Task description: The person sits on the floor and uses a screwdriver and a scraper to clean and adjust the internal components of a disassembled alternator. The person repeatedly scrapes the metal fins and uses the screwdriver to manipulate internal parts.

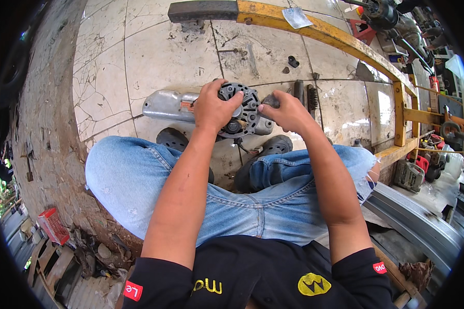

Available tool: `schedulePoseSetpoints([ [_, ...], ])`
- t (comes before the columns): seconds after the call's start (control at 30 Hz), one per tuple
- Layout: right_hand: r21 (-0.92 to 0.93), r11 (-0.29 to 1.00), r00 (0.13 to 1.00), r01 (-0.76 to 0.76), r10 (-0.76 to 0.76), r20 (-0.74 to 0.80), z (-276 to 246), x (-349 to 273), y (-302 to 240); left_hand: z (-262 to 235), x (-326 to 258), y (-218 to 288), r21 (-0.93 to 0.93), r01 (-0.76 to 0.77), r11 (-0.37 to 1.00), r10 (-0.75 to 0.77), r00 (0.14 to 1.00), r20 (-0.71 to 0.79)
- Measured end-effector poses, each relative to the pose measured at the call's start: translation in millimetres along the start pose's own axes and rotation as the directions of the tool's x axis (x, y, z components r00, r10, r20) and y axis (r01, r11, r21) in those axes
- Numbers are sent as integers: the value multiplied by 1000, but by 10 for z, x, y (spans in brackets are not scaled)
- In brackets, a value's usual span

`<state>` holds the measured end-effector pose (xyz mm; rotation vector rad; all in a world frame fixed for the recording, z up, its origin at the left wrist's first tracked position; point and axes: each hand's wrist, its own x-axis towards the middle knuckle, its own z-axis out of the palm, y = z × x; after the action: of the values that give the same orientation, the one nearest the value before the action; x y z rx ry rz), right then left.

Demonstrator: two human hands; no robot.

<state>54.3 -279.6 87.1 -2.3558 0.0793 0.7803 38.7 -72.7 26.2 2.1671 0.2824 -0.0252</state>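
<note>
A round, slotted metal alternator is in front of me, above a long silvery metal cover lying on the tiles. My left hand grips the alternator's left side, thumb across its face. At its right edge, my right hand pinches a small dark grey piece between thumb and fingers. Whether this piece is folded sandpaper, a rag or something else is not clear. A short wire with a connector shows below the alternator, near my shoe.
A dark rod and a wire brush lie right of my hands. Farther off are a small black part and a bolt. A yellow steel frame arches over the far right. Grey metal channels lie beside my right knee.
</note>
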Motion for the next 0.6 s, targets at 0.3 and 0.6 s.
schedulePoseSetpoints([
  [0.3, -15, 1000, 999, 11, -12, -39, 51, 25, 67, 16, 1, 5, -7, 11, 1000, -11, 1000, 4],
  [0.6, -76, 997, 999, -8, 4, -52, 64, 20, 16, -9, -18, 40, -5, 29, 1000, -29, 1000, 5],
])
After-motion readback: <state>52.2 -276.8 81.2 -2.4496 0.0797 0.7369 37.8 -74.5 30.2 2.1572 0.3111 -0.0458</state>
